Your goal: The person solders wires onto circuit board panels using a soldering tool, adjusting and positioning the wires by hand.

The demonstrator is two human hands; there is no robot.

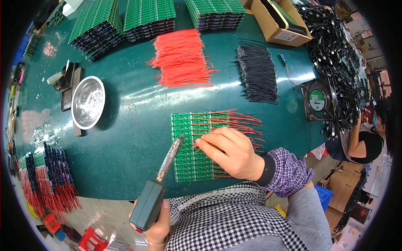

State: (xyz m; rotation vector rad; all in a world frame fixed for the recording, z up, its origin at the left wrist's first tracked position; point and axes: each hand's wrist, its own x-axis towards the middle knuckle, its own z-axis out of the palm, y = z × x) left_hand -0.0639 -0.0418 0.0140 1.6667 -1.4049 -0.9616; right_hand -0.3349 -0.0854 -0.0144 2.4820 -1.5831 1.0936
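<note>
A green circuit board panel (184, 165) lies on the table right in front of me. Red wires (245, 120) run from it toward the right, in rows. My left hand (161, 224) is wrapped round the dark green handle of a soldering gun (149, 204), whose metal tip points up over the panel's left part. Close to that tip, my right hand (232, 152) pinches a red wire against the panel, its fingertips together. The palm hides part of the panel and some wires beneath it.
Beyond the panel lie a pile of red wires (180, 58) and a pile of black wires (257, 75). Stacked boards (149, 21) and a cardboard box (287, 35) stand at the back. A metal bowl (88, 102) is left, a fan (319, 100) right. Another person (364, 142) sits far right.
</note>
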